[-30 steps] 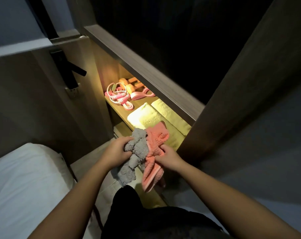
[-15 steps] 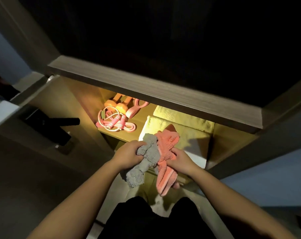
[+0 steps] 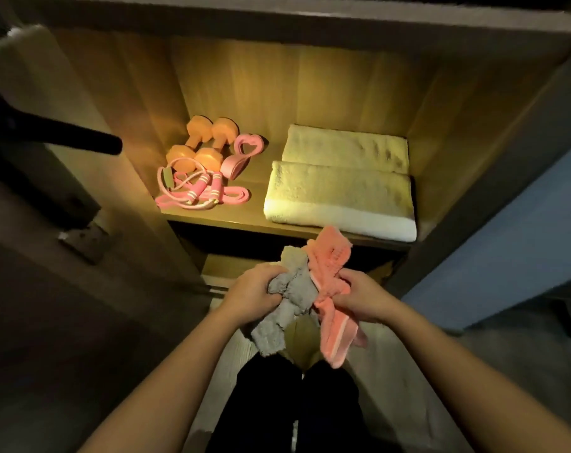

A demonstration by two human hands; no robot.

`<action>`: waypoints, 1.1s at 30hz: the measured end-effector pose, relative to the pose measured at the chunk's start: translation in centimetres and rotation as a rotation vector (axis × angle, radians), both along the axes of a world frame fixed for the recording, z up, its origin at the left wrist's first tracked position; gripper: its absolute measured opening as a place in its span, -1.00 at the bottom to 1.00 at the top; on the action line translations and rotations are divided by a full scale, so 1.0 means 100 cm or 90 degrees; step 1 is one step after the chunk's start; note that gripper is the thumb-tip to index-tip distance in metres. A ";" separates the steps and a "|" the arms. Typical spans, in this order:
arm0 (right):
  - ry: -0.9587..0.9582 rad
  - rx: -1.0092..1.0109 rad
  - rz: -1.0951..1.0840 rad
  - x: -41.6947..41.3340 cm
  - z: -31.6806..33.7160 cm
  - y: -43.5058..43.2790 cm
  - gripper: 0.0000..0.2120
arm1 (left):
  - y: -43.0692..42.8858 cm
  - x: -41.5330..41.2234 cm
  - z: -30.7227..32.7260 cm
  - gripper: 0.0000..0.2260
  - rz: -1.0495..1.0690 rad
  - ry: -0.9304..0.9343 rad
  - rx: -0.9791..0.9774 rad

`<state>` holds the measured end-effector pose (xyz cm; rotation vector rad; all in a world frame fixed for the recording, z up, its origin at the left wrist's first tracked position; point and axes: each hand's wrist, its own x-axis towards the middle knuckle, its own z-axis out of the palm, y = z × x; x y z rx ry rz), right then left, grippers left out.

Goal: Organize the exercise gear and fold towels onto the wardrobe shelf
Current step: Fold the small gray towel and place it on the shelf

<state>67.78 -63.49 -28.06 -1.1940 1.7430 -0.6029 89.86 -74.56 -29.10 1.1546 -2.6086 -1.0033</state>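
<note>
My left hand (image 3: 250, 294) grips a crumpled grey towel (image 3: 285, 302), and my right hand (image 3: 359, 297) grips a crumpled pink towel (image 3: 331, 289). Both towels hang bunched together just below and in front of the lit wardrobe shelf (image 3: 245, 220). On the shelf's right side lie two folded cream towels (image 3: 339, 191), one behind the other. On its left lie two orange dumbbells (image 3: 199, 142), a pink heart-shaped grip ring (image 3: 241, 155) and a pink skipping rope (image 3: 196, 191).
The open wardrobe door with a black handle (image 3: 65, 135) stands at the left. An upper shelf edge (image 3: 277, 24) overhangs the compartment. A lower compartment (image 3: 232, 259) sits dark beneath the shelf. A blue-grey wall (image 3: 506, 240) is at the right. My dark-trousered legs (image 3: 294, 403) are below.
The view has swung to face the shelf squarely and come closer. Both hands still hold the grey and pink towels in the same grip, in front of the shelf edge.
</note>
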 end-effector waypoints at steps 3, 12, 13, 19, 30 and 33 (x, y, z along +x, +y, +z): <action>0.039 -0.041 0.009 0.021 -0.029 0.035 -0.79 | 0.022 0.035 -0.044 -0.56 -0.028 0.026 -0.071; 0.111 -0.118 0.074 0.097 -0.008 0.147 -0.73 | 0.108 0.133 -0.042 -0.50 -0.102 0.076 -0.110; 0.108 -0.117 0.084 0.099 0.000 0.154 -0.73 | 0.114 0.139 -0.038 -0.50 -0.123 0.081 -0.118; 0.150 -0.083 0.160 0.108 0.028 0.187 -0.68 | 0.112 0.175 -0.020 -0.55 -0.012 0.132 -0.150; 0.176 0.032 0.474 0.200 -0.030 0.214 -0.56 | 0.124 0.158 0.003 -0.52 0.022 0.168 -0.209; 0.058 0.017 0.351 0.181 -0.022 0.220 -0.65 | 0.141 0.150 -0.011 -0.52 -0.029 0.116 -0.214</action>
